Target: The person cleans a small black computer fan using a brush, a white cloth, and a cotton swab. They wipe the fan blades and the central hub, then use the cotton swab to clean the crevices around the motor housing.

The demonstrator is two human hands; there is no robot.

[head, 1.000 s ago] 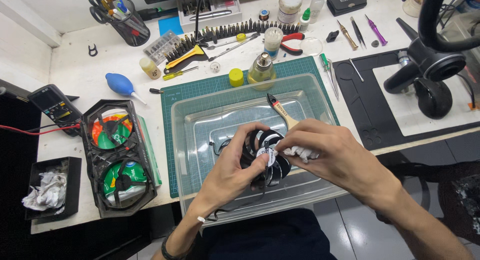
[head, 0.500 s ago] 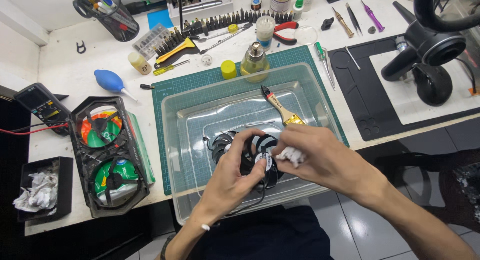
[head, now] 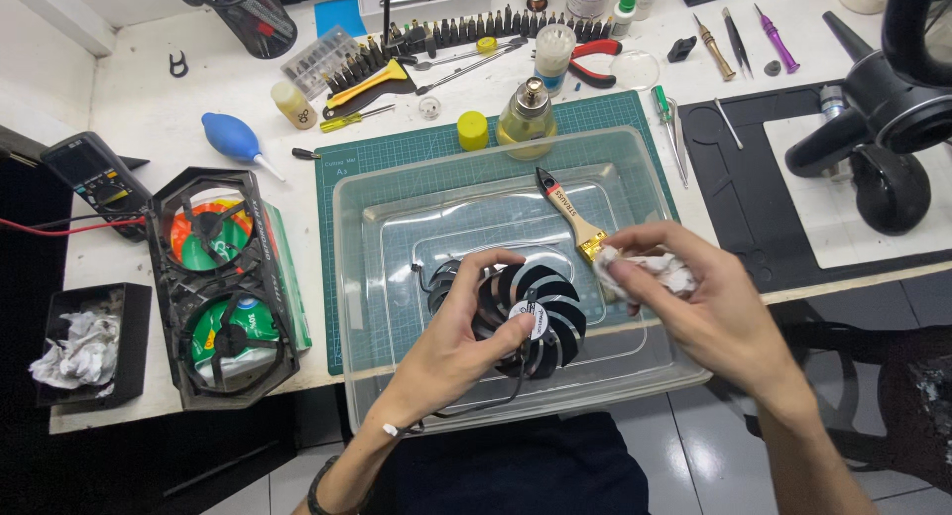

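Inside the clear plastic tub (head: 397,193), our left hand (head: 456,346) grips the black fan (head: 526,317) by its rim; just right of it our right hand (head: 709,307) pinches a wadded tissue (head: 654,272). We should wipe each blade gently, steadying the hub, clear of the paintbrush (head: 570,213) beyond.

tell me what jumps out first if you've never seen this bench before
A black fan held by the left hand over a clear plastic tub at the bench's centre, while the right hand bunches a white tissue beside a wooden-handled brush. At the left edge lies a black fan shroud.
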